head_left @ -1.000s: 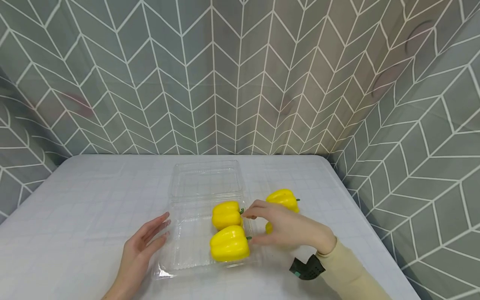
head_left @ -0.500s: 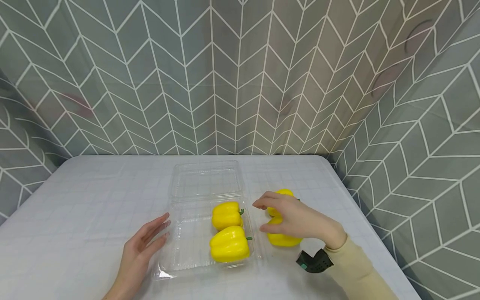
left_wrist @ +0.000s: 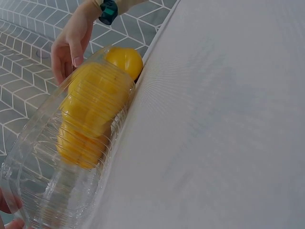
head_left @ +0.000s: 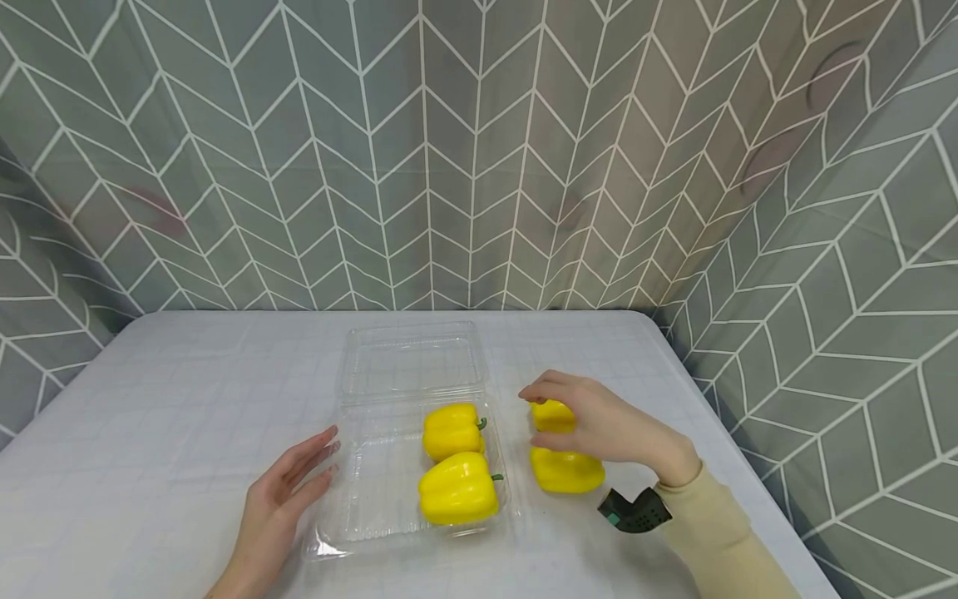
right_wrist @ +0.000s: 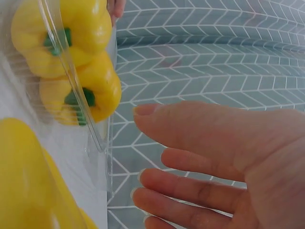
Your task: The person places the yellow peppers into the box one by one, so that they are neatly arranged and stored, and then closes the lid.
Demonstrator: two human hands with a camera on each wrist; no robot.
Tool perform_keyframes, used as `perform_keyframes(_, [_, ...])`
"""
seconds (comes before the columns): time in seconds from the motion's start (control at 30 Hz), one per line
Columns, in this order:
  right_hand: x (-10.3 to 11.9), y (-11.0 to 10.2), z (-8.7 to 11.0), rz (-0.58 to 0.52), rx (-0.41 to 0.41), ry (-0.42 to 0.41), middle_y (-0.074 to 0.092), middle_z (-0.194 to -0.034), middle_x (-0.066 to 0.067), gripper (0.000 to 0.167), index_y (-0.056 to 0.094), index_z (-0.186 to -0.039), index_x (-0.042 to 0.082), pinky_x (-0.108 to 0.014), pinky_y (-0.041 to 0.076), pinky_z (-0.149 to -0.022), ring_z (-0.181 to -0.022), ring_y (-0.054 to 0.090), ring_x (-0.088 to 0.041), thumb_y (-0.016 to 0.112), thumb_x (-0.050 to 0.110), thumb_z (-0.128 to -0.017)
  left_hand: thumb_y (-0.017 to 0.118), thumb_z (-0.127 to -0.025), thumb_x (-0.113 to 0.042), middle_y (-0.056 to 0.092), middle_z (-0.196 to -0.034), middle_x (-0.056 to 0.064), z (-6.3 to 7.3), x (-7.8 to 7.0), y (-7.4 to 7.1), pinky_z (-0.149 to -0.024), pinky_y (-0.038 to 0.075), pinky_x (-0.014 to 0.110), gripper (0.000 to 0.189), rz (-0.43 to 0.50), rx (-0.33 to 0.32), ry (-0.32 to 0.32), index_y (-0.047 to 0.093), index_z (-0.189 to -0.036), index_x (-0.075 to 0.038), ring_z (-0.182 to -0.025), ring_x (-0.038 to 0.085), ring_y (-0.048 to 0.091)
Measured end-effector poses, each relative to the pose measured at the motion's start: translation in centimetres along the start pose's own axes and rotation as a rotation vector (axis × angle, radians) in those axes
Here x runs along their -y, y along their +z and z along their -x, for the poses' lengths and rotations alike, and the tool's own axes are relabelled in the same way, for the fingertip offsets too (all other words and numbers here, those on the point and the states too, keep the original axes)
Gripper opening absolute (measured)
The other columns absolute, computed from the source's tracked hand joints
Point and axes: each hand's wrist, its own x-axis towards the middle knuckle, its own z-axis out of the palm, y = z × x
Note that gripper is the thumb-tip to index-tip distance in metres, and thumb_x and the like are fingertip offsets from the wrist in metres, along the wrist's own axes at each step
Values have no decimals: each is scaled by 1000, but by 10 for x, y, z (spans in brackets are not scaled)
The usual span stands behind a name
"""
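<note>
A clear plastic clamshell container [head_left: 385, 482] lies unfolded on the table, its lid [head_left: 413, 359] toward the back. Inside its right half sit two yellow bell peppers, a far one [head_left: 451, 430] and a near one [head_left: 458, 489]. To the right of the container are a near yellow bell pepper [head_left: 567, 474] and a far one [head_left: 552, 415], partly hidden by my right hand [head_left: 609, 423]. That hand hovers over the far pepper, fingers and thumb spread apart around nothing in the right wrist view. My left hand [head_left: 279, 489] is at the container's left edge, fingers loosely extended.
A white cloth covers the table [head_left: 187, 391]. Behind it and to the right hang grey patterned curtains [head_left: 449, 166]. A black strap device [head_left: 634, 510] is on my right wrist, below a beige sleeve [head_left: 726, 532].
My right hand has moved right, from beside the pepper stems in the container to above the far pepper outside it. The left hand and the container stay in place.
</note>
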Motion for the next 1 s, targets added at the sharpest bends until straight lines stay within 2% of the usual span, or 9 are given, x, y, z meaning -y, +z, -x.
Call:
perform_keyframes(0.33, [-8,-5,0,0,-19,42,64,-123,-6,44,64,-128,10,-47,56,-97,-107,63,-25,77,22,-88,60,-99,-7,57,-142,-9,0,1,0,-93,50,9,41,31,2,32,52,-139,-4,-121,-5,57])
perform_keyframes(0.63, [-16,-6,0,19,-36,65,65,-120,-6,45,63,-128,9,-46,57,-94,-107,62,-25,77,24,-87,60,-100,-9,56,-142,-8,1,1,0,-93,50,9,41,10,-5,35,52,-139,-4,-121,-6,56])
perform_keyframes(1.0, [-24,-9,0,12,-34,82,63,-124,-10,49,62,-130,6,-47,56,-96,-107,62,-26,78,24,-87,60,-100,-8,56,-142,-9,1,1,0,-93,50,9,41,17,0,17,52,-139,-4,-122,-7,55])
